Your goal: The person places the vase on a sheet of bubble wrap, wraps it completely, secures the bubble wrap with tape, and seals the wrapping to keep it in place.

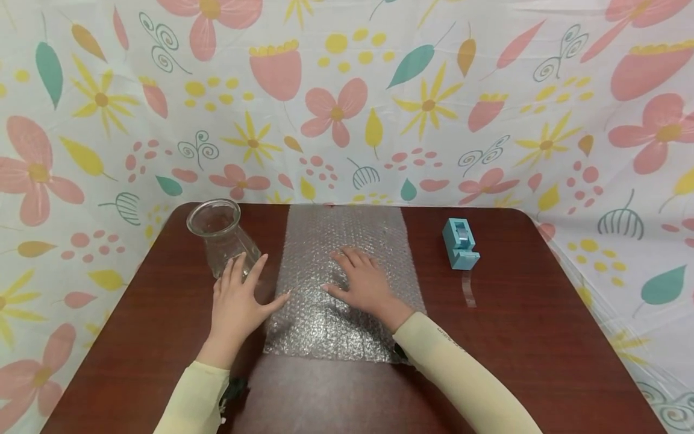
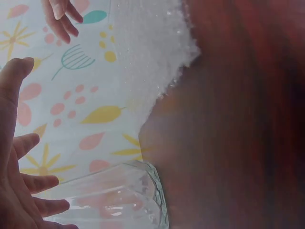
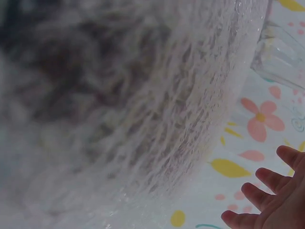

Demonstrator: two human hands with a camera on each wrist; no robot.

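Note:
A clear glass vase [image 1: 219, 232] with a flared rim stands upright at the left of the table. My left hand [image 1: 237, 304] is just in front of it, fingers spread and nothing held; in the left wrist view the fingertips overlap the vase [image 2: 114, 200]. A sheet of bubble wrap [image 1: 347, 226] lies flat across the middle of the table. Over the sheet is my right hand [image 1: 365, 283], its fingers loosely extended and holding nothing. The right wrist view has the bubble wrap [image 3: 157, 119] filling most of the frame, with the fingers [image 3: 259, 195] at its lower right.
A light blue tape dispenser [image 1: 461, 244] stands at the right of the dark red-brown table [image 1: 520, 337], a strip of clear tape [image 1: 468, 290] hanging from its front. Behind the table's far edge hangs a flower-patterned cloth [image 1: 336, 163].

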